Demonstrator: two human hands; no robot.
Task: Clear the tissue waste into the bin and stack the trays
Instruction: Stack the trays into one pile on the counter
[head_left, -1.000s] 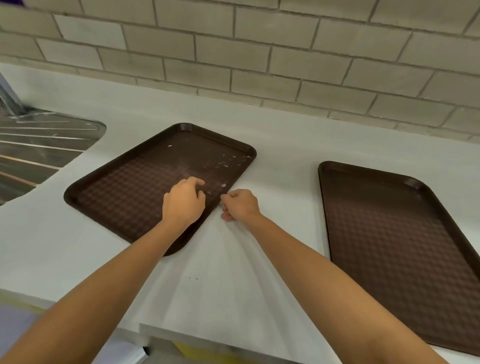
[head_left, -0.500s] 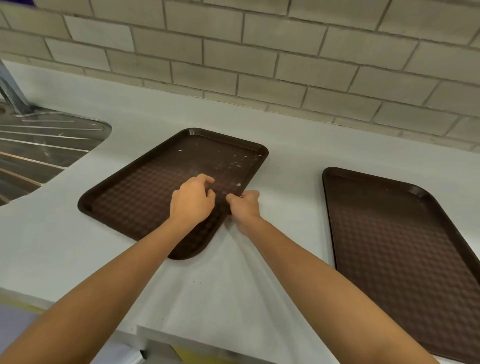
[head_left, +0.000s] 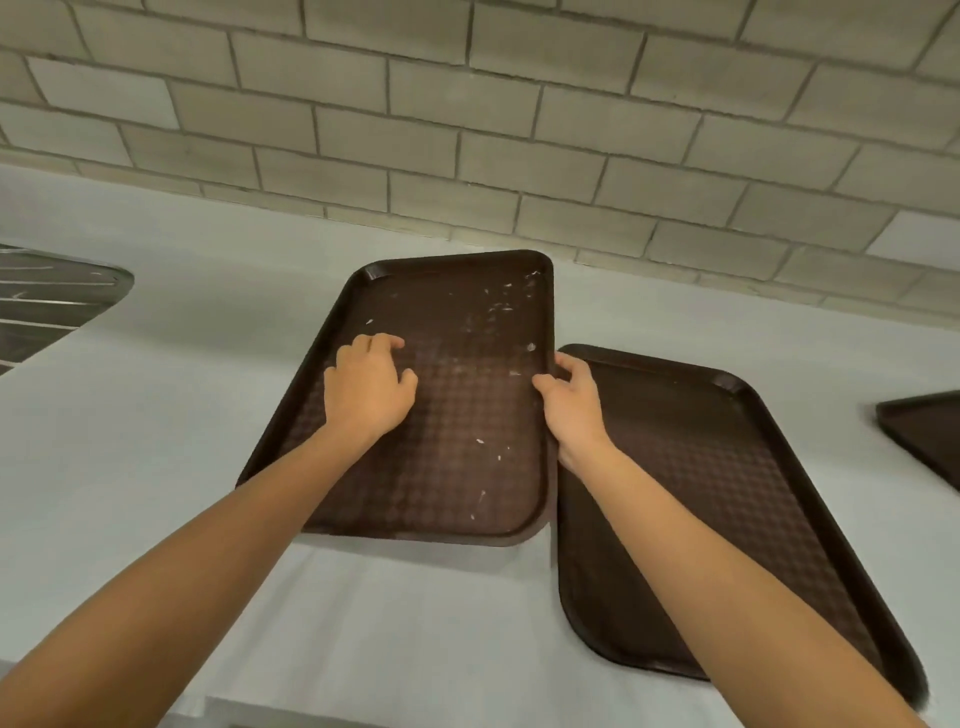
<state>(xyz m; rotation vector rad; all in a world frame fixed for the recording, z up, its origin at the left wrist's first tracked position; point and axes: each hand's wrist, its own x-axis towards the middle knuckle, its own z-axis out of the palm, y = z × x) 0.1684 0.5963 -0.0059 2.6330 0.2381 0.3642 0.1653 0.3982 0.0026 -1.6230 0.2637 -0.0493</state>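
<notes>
A dark brown tray (head_left: 467, 441) flecked with small white tissue bits lies on the white counter, its right edge touching or just overlapping a second brown tray (head_left: 727, 493). My left hand (head_left: 369, 387) rests on the flecked tray's surface with its fingers curled, holding nothing. My right hand (head_left: 571, 400) grips that tray's right rim. A corner of a third brown tray (head_left: 924, 431) shows at the far right edge.
A steel sink drainer (head_left: 47, 306) sits at the far left of the white counter (head_left: 130, 441). A grey brick wall (head_left: 467, 130) runs behind the trays. The counter's front edge is at the bottom of the view.
The flecked tray has slid right and turned until it meets the second tray. My right hand has gone from beside the rim to gripping it. The view has shifted right, revealing a third tray.
</notes>
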